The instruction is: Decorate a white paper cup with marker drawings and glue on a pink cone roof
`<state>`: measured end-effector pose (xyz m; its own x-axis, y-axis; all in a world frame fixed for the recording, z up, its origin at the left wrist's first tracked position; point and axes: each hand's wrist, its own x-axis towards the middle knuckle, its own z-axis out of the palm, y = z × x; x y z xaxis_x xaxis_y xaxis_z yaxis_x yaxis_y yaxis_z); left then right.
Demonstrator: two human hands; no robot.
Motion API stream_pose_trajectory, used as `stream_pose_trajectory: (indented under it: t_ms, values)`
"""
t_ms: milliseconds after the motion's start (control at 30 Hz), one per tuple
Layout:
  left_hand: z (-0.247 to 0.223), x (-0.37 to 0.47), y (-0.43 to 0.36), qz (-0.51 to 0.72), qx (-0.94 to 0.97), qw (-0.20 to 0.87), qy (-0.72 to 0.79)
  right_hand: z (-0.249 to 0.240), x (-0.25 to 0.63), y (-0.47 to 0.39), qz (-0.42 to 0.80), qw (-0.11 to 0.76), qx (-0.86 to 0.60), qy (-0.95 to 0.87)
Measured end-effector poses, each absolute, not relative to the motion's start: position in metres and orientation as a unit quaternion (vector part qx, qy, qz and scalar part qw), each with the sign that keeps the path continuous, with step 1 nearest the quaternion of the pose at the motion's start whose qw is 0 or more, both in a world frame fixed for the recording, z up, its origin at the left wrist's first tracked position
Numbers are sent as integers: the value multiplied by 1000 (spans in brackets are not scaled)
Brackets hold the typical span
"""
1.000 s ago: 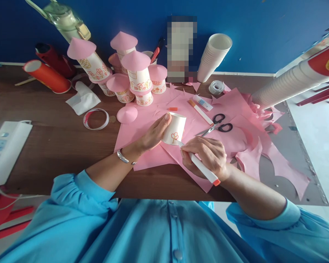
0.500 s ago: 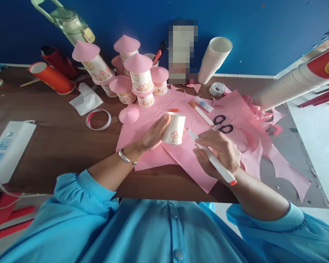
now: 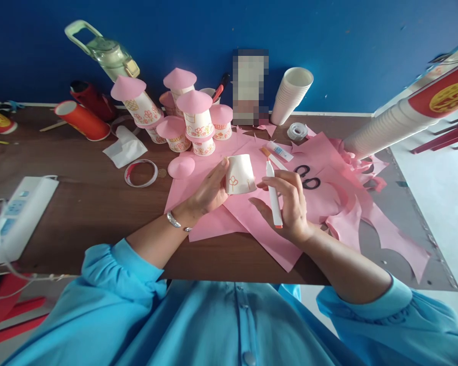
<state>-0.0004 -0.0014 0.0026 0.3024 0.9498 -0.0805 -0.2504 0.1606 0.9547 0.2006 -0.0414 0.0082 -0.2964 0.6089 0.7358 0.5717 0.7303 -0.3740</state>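
A white paper cup [image 3: 241,173] is in my left hand [image 3: 210,190], thumb near its upper left edge. An orange flower and a smaller orange mark show on the cup's side. My right hand [image 3: 290,206] holds a white marker [image 3: 274,198] nearly upright between thumb and fingers, just right of the cup. The marker's orange end points down toward my palm. Beneath both hands lie pink paper sheets [image 3: 244,216]. Black-handled scissors [image 3: 307,178] rest on the paper beyond my right hand, their blades hidden.
Decorated cup towers with pink cone roofs [image 3: 194,101] stand at the back. A pink cone [image 3: 181,166] and a tape roll [image 3: 141,173] lie left of my hands. Stacked white cups [image 3: 292,96] stand by the wall; a glue tube [image 3: 280,151] and pink scraps [image 3: 366,168] lie right.
The cup has turned in my left hand, bringing a second orange mark into view. My right hand has shifted left and swung the marker from slanting to nearly upright.
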Motion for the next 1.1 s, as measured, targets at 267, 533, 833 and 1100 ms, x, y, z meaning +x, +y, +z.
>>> stream_pose_trajectory:
  t_ms: [267, 533, 833, 1100]
  values:
    - [-2, -1, -2, 424, 444, 742, 270, 8, 199, -39, 1, 465, -359, -809]
    - [7, -7, -5, 372, 506, 732, 264, 9, 201, -38, -26, 459, -351, -816]
    - [7, -3, -3, 379, 512, 727, 256, 10, 203, -37, -25, 470, -346, -812]
    - [-3, -7, -4, 368, 504, 727, 288, 6, 203, -36, -16, 456, -342, -821]
